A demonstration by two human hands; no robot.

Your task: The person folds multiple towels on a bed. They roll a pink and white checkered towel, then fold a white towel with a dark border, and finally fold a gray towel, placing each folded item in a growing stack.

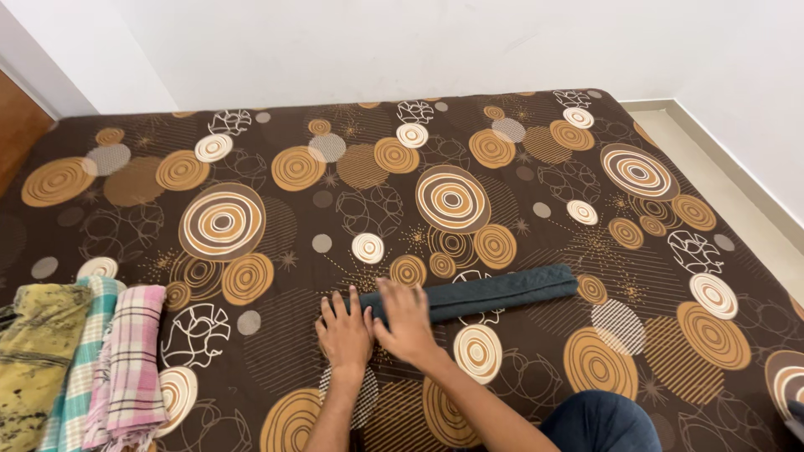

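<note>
Three folded cloths lie in a row at the left edge of the bed: a yellow cloth (33, 351) with dark blotches, a teal checked cloth (79, 368) and a pink checked cloth (130, 368) with a fringed end. They sit well apart from the hands, and nothing lies between. The bedsheet (251, 151) is dark brown, printed with orange, cream and tan rings, and looks smooth and flat. A white wall (419, 42) rises behind it, and pale floor shows on the right.

Near the front edge lies a dark grey-green towel (502, 291), rolled or folded into a long narrow strip (which of the two is hard to tell). The left hand (345, 333) and right hand (406, 322) rest side by side on its left end, palms down, fingers spread flat, pressing rather than gripping. A knee in dark blue trousers (599, 423) shows at the bottom.
</note>
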